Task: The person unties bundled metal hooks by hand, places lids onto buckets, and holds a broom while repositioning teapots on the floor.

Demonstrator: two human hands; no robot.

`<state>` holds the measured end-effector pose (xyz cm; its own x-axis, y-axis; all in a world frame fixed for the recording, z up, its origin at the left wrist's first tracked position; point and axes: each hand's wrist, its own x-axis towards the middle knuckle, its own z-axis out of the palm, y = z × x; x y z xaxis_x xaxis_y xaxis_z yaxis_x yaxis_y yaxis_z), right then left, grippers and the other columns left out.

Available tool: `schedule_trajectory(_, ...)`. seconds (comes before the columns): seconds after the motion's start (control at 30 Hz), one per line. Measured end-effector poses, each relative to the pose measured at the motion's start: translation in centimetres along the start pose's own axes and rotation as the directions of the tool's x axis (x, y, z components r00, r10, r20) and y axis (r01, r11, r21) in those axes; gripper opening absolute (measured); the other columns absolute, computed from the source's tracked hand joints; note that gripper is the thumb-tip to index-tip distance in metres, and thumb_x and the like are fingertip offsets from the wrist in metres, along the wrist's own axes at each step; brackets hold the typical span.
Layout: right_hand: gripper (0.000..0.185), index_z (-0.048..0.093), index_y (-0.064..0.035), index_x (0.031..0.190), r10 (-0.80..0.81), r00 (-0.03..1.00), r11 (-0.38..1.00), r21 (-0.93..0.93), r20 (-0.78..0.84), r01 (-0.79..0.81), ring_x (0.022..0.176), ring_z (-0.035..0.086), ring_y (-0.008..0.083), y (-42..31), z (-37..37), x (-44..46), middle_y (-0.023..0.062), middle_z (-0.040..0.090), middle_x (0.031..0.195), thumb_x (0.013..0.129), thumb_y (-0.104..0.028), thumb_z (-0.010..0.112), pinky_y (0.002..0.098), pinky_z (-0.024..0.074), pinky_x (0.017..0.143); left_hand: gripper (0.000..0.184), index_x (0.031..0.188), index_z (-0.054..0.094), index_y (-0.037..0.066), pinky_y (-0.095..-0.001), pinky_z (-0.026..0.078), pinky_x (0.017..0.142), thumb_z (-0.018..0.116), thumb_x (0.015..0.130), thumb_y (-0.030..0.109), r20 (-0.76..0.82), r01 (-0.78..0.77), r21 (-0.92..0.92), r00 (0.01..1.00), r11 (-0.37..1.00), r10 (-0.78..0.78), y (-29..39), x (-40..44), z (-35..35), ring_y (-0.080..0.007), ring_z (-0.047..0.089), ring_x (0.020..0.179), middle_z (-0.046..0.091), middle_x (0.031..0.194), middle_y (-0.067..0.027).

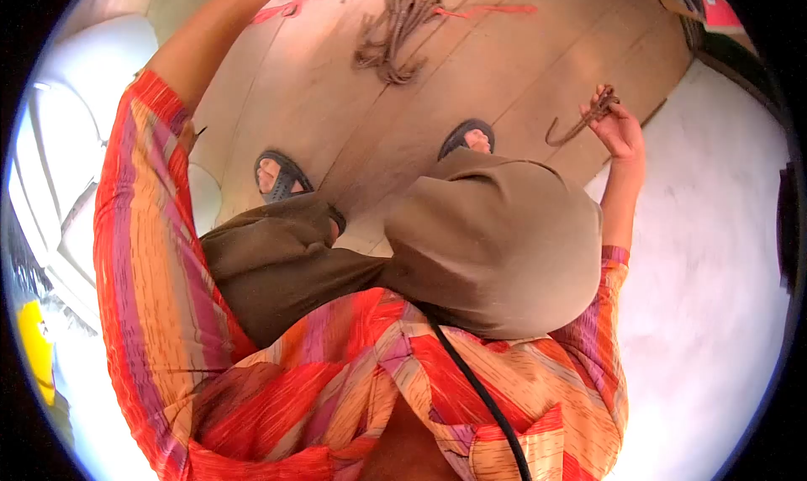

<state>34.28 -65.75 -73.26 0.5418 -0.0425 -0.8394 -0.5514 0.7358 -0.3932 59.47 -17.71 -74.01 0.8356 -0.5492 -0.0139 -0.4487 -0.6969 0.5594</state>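
Left hand out of frame, grip unknown; your right hand [620,133] pinches brown cord [576,131] slanting down-left, tip upturned.

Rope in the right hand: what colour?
Brown. The rope shows best in the head view, the only one.

Brown floorboards [521,77] stretch underfoot, their dark seams slanting across. Over on the left I see white furniture [105,56] with gaps in its frame, a yellow patch [35,351] below it. A pale, smooth surface [706,229] fills the right, and bright light glares low on both sides.
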Motion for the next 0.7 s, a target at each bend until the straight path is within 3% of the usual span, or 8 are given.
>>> schedule_trajectory(0.03,0.031,0.045,-0.0044,0.122,-0.014,0.972,0.999,0.039,-0.235,0.024,0.1,0.053,0.0247,0.1,-0.7,0.1,0.0097,0.054,0.115,0.094,-0.006,0.031,0.0538,0.0347,0.099,0.048,0.122,0.045,-0.001,-0.0392,0.048,0.083,0.062,0.08,0.016,0.005,-0.013,-0.018,1.0,1.0,0.013,0.6,0.2,0.5,-0.0318,0.058,0.099,0.056,0.109,-0.0223)
schedule_trajectory(0.1,0.028,0.047,-0.0039,0.117,-0.024,0.969,0.994,0.098,-0.245,0.049,0.102,0.051,0.0249,0.9,-2.4,1.0,0.0092,0.053,0.114,0.094,-0.006,0.03,0.0577,0.0291,0.101,0.044,0.121,0.046,0.001,-0.0392,0.046,0.086,0.058,0.081,0.013,0.086,0.074,-0.227,0.995,0.971,-0.055,2.9,-0.2,0.2,-0.0329,0.056,0.1,0.054,0.111,-0.0221)
schedule_trajectory(0.17,0.026,0.048,-0.0034,0.112,-0.038,0.902,0.939,0.294,-0.43,0.18,0.105,0.05,0.0249,2.0,-3.5,2.6,0.0116,0.051,0.113,0.095,-0.008,0.029,0.0582,0.0276,0.102,0.043,0.121,0.046,0.001,-0.0394,0.045,0.087,0.056,0.08,0.013,0.045,-0.048,-0.072,0.998,0.996,0.052,4.3,-0.2,-0.2,-0.0336,0.055,0.101,0.054,0.112,-0.0221)
schedule_trajectory(0.2,0.026,0.048,-0.0034,0.112,-0.039,0.901,0.936,0.299,-0.432,0.184,0.105,0.05,0.0249,2.2,-3.7,3.5,0.0116,0.051,0.113,0.095,-0.008,0.029,0.0582,0.0276,0.102,0.043,0.121,0.046,0.002,-0.0396,0.043,0.089,0.054,0.08,0.012,0.021,-0.139,0.093,0.99,0.986,0.138,4.8,-0.3,-0.5,-0.0343,0.054,0.102,0.053,0.112,-0.022)
schedule_trajectory(0.3,0.026,0.048,0.0012,0.108,0.05,0.875,0.951,0.291,-0.482,0.106,0.107,0.048,0.029,3.5,-3.6,4.6,0.0133,0.05,0.112,0.096,-0.011,0.029,0.0557,0.0289,0.103,0.043,0.12,0.047,0.002,-0.04,0.041,0.091,0.053,0.079,0.013,0.041,-0.126,-0.018,0.991,0.992,0.127,6.5,-0.9,-1.9,-0.0359,0.051,0.103,0.053,0.11,-0.022)
schedule_trajectory(0.47,0.014,0.052,0.0029,0.101,-0.095,0.872,0.958,0.194,-0.479,0.211,0.086,0.055,0.0256,6.1,-5.8,6.9,0.0126,0.055,0.095,0.09,-0.004,0.049,0.0387,0.0499,0.081,0.04,0.116,0.05,0.0,-0.0405,0.041,0.09,0.053,0.078,0.011,0.042,-0.13,0.012,0.991,0.991,0.13,7.1,-1.8,-2.1,-0.0364,0.052,0.102,0.053,0.108,-0.0246)
schedule_trajectory(0.57,0.016,0.053,0.0023,0.102,-0.206,0.869,0.968,0.04,-0.449,0.25,0.077,0.054,0.0218,7.2,-5.3,6.6,0.0102,0.056,0.089,0.087,-0.003,0.054,0.0315,0.0517,0.07,0.036,0.11,0.053,-0.002,-0.0414,0.042,0.089,0.053,0.077,0.01,0.08,-0.204,-0.004,0.976,0.979,0.204,8.0,-1.6,-1.0,-0.0371,0.052,0.101,0.054,0.104,-0.026)
schedule_trajectory(0.7,0.019,0.053,-0.0013,0.109,-0.149,0.907,0.979,0.067,-0.395,0.19,0.083,0.055,0.0209,7.2,-3.0,3.8,0.0092,0.057,0.095,0.092,-0.006,0.048,0.0309,0.0485,0.071,0.03,0.103,0.059,-0.003,-0.0428,0.043,0.086,0.054,0.076,0.011,0.249,-0.254,0.028,0.938,0.967,0.239,8.1,-0.8,0.9,-0.0377,0.053,0.1,0.057,0.1,-0.0261)
